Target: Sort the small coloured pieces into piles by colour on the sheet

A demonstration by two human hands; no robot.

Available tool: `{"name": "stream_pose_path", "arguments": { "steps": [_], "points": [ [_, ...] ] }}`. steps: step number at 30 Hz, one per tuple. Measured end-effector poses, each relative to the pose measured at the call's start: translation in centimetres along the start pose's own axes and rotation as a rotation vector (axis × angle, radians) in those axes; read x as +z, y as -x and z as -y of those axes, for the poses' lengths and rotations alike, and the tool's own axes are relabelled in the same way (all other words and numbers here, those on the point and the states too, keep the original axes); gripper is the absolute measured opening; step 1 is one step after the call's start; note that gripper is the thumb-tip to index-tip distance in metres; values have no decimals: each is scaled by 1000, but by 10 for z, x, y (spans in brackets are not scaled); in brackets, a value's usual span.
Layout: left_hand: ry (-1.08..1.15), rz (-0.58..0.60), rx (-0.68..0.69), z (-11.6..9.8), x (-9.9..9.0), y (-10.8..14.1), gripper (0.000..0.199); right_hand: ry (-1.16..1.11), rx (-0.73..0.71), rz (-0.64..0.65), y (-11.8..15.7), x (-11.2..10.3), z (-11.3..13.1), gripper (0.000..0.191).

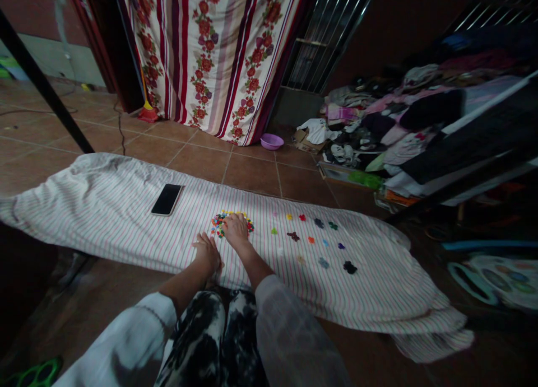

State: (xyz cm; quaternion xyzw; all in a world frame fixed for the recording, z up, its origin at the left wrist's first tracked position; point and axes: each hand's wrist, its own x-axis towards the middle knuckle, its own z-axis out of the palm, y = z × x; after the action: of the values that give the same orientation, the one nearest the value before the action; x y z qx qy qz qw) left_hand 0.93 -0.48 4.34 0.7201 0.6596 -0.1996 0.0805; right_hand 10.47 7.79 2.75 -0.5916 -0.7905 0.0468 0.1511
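A pile of small multicoloured pieces [219, 223] lies on a striped cloth [193, 202]. My right hand [236, 229] is over the right part of this pile, its fingertips bent down among the pieces; what they hold, if anything, is hidden. My left hand [207, 251] rests on the cloth just nearer to me than the pile, its fingers apart and nothing in them. Right of my hands, small groups sorted by colour lie in rows, among them a red group [302, 218], a brown group [293, 237], an orange group [311, 239] and a black group [349, 267].
A phone [167, 200] lies on the cloth, left of the pile. Beyond the cloth are a purple basin [272, 141], a floral curtain [227, 56] and a red broom [148, 112]. Heaped clothes [395, 112] fill the back right. Dark slanting bars stand at both sides.
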Motion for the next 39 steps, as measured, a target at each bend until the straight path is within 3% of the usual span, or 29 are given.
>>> {"name": "stream_pose_path", "arguments": {
  "steps": [5,15,20,26,32,39],
  "points": [
    [-21,2,-1,-1,0,0,80,0,16,21,3,-6,5,18],
    [-35,12,-8,-2,2,0,79,-225,-125,-170,13,8,0,11],
    [-41,14,-6,-1,0,1,80,-338,-58,-202,18,7,1,7],
    [-31,-1,2,0,4,0,80,-318,53,-225,33,7,-1,5],
    [-63,-72,36,3,15,-3,80,-261,75,-188,48,0,-6,12],
    [-129,-60,44,5,13,1,77,-228,61,-200,69,-10,-17,20]
  ]
}}
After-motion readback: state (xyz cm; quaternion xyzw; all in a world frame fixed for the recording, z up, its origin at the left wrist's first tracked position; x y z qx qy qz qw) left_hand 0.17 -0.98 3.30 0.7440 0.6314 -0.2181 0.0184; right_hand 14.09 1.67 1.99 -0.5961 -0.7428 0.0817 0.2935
